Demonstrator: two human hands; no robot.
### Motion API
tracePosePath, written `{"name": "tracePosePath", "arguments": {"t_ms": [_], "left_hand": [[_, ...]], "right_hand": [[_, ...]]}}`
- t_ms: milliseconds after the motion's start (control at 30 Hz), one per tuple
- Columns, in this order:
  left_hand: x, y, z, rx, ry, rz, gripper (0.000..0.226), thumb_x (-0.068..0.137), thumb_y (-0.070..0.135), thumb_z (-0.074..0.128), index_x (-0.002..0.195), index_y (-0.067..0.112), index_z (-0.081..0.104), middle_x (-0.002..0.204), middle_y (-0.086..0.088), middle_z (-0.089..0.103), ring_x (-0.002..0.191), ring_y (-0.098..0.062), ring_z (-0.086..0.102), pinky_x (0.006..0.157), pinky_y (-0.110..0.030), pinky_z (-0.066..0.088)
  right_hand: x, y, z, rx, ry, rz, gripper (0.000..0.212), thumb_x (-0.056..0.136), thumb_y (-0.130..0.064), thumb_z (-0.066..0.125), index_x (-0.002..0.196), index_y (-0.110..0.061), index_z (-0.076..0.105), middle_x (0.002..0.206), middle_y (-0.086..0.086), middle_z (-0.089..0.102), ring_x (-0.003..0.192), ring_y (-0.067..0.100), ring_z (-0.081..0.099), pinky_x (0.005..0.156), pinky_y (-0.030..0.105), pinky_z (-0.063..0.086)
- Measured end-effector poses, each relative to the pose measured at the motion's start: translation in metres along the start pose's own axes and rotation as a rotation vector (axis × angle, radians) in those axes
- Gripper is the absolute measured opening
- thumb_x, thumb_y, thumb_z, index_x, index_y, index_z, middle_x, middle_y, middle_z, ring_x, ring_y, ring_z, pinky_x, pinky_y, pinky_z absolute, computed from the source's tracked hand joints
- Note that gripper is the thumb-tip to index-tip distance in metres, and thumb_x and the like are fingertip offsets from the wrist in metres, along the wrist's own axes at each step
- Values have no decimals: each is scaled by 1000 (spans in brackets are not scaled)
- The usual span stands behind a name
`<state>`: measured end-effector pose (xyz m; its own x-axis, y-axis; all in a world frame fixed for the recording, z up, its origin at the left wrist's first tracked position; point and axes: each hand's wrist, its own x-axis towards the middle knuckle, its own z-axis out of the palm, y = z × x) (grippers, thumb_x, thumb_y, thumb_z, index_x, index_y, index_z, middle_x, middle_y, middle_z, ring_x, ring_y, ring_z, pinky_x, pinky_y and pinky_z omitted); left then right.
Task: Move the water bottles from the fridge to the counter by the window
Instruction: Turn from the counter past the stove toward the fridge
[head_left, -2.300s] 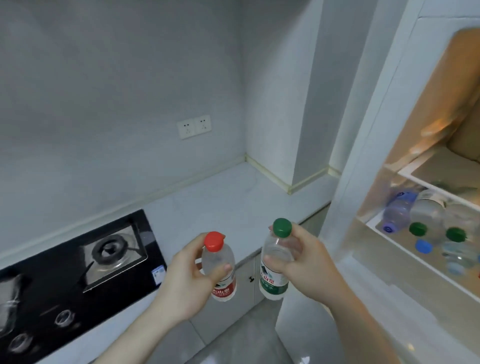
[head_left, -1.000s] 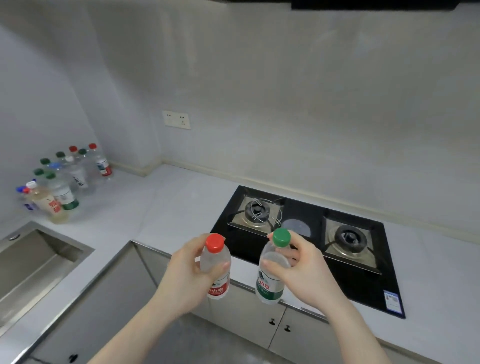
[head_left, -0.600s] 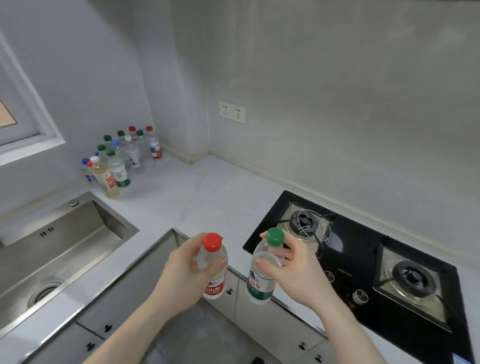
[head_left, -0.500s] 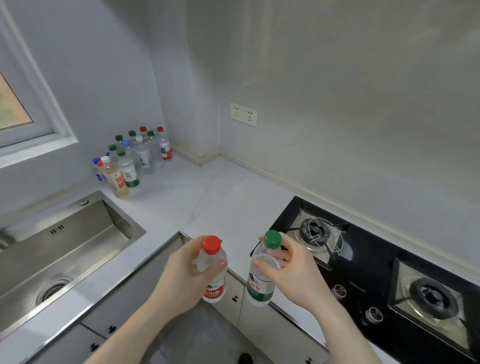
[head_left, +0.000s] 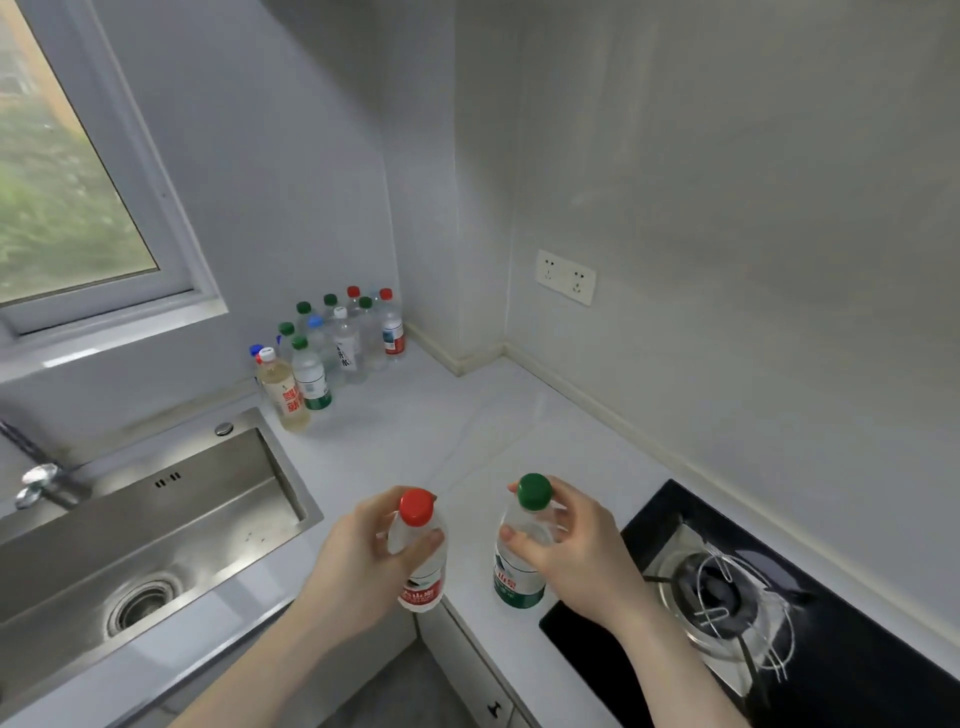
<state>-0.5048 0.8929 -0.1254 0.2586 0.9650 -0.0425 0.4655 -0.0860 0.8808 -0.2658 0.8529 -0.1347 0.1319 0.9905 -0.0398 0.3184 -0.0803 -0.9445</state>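
My left hand (head_left: 358, 566) grips a clear water bottle with a red cap and red label (head_left: 422, 582), held upright above the counter's front edge. My right hand (head_left: 582, 556) grips a clear bottle with a green cap and green label (head_left: 517, 577), also upright. Both bottles hang in the air side by side, a little apart. Far back in the corner, on the white counter (head_left: 431, 431) under the window (head_left: 57, 182), stands a cluster of several bottles (head_left: 332, 348) with green, red, blue and white caps.
A steel sink (head_left: 156, 535) with a tap (head_left: 36, 483) lies at the left. A black gas hob (head_left: 753, 597) fills the lower right. A wall socket (head_left: 566, 277) sits on the right wall. White cabinet fronts (head_left: 467, 660) run below the counter.
The view has swung left from the fridge, past the hob, to the sink and window corner. Both hands still hold their bottles upright, now nearer the counter with the bottle cluster.
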Motion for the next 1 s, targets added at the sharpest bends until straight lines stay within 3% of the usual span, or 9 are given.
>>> {"name": "tracePosePath", "arguments": {"t_ms": [234,467,801,1001], "left_hand": [[47,-10,-11,39,47,-71,19,91,35,75,107,45,68,100,23,74,90,-8,74,81,-36,61],[119,-33,-33,129,58,-67,19,91,44,72,110,43,70,109,28,71,93,-15,71,90,-36,58],[240,-90,-83,200,24,-32,21,85,47,77,105,40,72,108,27,70,94,-7,69,86,-37,58],[291,-123,-107,291,6,13,25,81,49,78,103,41,70,102,28,69,99,0,65,84,-34,58]], "right_hand": [[62,11,10,32,-59,9,29,85,-31,85,109,-37,72,109,-21,74,112,3,68,101,41,58],[126,19,29,18,-57,23,33,86,-44,81,117,-41,69,120,-28,70,122,1,62,107,40,54],[230,18,86,-25,10,89,16,91,-41,77,106,-38,73,108,-32,71,110,-13,61,99,22,50],[279,25,119,-40,39,118,20,89,-35,79,107,-42,73,111,-36,67,110,-17,58,97,21,49]]}}
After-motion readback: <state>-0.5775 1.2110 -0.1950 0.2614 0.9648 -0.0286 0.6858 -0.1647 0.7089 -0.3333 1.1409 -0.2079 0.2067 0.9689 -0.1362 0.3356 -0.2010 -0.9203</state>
